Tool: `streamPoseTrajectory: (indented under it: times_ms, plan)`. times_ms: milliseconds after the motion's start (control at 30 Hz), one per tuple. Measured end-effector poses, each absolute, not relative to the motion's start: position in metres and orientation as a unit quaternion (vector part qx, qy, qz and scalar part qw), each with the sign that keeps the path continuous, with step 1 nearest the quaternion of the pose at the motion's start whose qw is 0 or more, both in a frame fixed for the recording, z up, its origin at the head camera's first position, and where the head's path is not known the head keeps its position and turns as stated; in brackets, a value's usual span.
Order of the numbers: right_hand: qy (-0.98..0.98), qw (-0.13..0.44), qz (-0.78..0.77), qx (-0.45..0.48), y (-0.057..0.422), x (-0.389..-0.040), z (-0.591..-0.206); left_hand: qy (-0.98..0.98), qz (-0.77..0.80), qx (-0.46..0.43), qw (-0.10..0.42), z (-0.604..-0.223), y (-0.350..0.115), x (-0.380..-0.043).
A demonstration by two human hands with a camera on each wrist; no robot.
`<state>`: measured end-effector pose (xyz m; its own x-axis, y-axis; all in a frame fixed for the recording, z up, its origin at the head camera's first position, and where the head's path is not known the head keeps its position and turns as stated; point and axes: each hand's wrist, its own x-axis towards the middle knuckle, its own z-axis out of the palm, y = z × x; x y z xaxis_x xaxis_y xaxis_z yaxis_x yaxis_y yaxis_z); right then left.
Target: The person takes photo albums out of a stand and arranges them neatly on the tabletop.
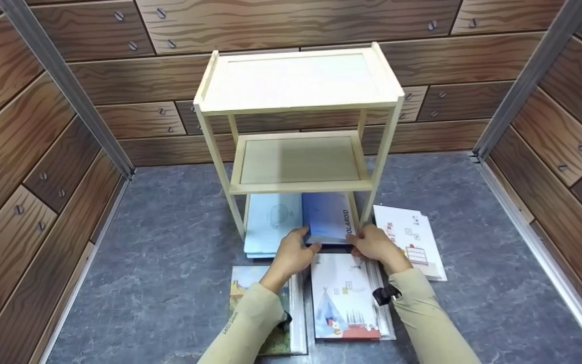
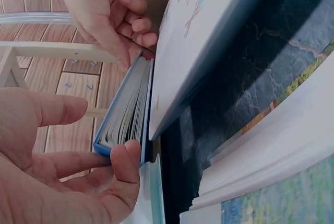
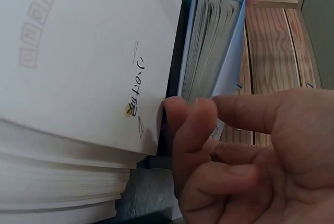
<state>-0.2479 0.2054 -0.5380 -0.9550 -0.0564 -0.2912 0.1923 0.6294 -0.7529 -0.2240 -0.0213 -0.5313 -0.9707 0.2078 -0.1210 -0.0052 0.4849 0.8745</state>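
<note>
Floor (image 1: 170,253), grey with pale marks, spreads out at the left. Next comes a book with a painted cover (image 1: 244,280), partly under the left arm. Above it, low in the pale wood rack (image 1: 301,188), are light blue books (image 1: 273,222), one on top of another. They look smooth, so they may slide easily.

The left hand (image 1: 293,253) comes next, its fingers bent round the near left corner of the dark blue book (image 1: 324,215). That book is low in the rack, under the middle shelf and just beside the light blue ones. I cannot tell if it lies quite flat. Its pages (image 2: 130,114) face the person. The cover looks stiff and a bit shiny — it should keep its shape but could slip. It is thick, so it is likely a little heavy for its size. The pages look thin and could bend or fan out. The best hold is at both near corners, with top and bottom covers squeezed together — not by one cover alone.

The white book with a tent on it (image 1: 334,280) lies in front, near the blue one. The right hand (image 1: 376,243) pinches the blue book's near right corner. Last, a white book with little red drawings (image 1: 409,240) lies beside the rack, at the far right.
</note>
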Motion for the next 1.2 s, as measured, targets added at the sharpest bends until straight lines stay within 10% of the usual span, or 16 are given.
streamPoseTrajectory:
  times_ms: [1200]
  plan:
    - [0.763, 0.143, -0.629, 0.030, 0.218, -0.233, -0.538, 0.835, 0.544, 0.031, 0.070, -0.523, -0.030, -0.226]
